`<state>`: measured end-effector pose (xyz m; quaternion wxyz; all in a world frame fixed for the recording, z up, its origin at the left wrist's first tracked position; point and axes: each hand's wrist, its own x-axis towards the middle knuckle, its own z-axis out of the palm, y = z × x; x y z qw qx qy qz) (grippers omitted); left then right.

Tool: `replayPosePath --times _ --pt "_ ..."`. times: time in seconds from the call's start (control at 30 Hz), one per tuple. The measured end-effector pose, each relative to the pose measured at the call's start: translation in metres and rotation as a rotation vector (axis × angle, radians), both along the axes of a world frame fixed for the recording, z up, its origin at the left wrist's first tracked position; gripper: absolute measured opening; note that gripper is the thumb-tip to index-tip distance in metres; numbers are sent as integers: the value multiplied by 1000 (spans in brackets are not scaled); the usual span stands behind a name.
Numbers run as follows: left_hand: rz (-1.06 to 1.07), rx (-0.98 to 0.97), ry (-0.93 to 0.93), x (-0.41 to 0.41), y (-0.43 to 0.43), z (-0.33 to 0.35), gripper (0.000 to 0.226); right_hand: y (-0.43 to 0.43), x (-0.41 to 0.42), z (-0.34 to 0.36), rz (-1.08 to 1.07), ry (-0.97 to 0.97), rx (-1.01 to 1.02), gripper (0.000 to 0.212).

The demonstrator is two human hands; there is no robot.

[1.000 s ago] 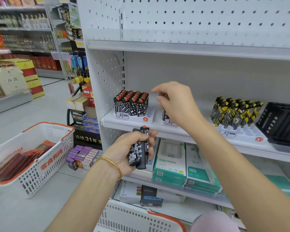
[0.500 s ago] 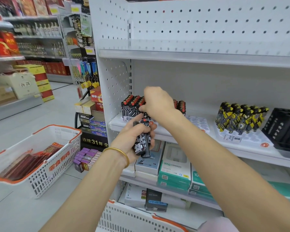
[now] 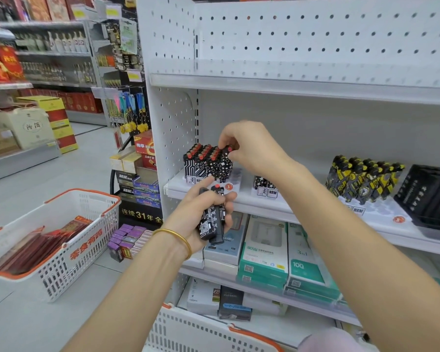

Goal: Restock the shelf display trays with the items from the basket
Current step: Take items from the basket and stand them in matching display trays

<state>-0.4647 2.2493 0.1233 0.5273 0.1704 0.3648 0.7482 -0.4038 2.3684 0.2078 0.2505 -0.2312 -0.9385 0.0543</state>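
Observation:
A white display tray [image 3: 235, 175] on the middle shelf holds several black-and-white lighters [image 3: 201, 161] with red tops. My right hand [image 3: 249, 146] pinches the red top of one lighter [image 3: 226, 163] standing at the right end of that group. Below it, in front of the shelf edge, my left hand [image 3: 203, 212] grips a small bunch of the same lighters [image 3: 212, 219]. A second white tray [image 3: 266, 190] to the right carries a few lighters, mostly hidden behind my right forearm. The white basket with an orange rim [image 3: 201, 334] is at the bottom edge.
Yellow-and-black lighters [image 3: 361, 179] fill a tray further right, beside a black empty tray [image 3: 427, 196]. Boxed chargers [image 3: 264, 247] line the shelf below. A second basket [image 3: 61, 240] with red packs sits on the floor at left, near purple boxes [image 3: 127, 240].
My right hand went from the second tray down to my left hand's bunch, then up to the left tray with one lighter. The view shifted slightly left.

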Motion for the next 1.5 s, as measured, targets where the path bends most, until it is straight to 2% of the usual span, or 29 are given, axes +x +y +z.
replayPosePath --times 0.1,0.33,0.47,0.87,1.07,1.27,1.5 --pt "-36 17 -28 0 -3 -2 32 3 -1 -8 43 -10 27 31" --pt "-105 29 -37 -2 -8 -5 28 3 -3 -19 54 41 69 31" --pt "-124 33 -65 -3 -9 -6 43 2 -7 -22 0 75 92 29" --pt "-150 25 -187 -4 -14 -3 36 4 -7 -22 44 187 -147 25" --pt "-134 -1 -152 -4 -12 -3 36 2 -8 -30 5 268 -163 21" --pt "-87 -28 -115 -6 -11 -6 23 3 -9 -31 -29 252 -129 12" --pt "-80 -22 -103 -5 -12 -4 22 2 -7 -27 28 242 -169 14"
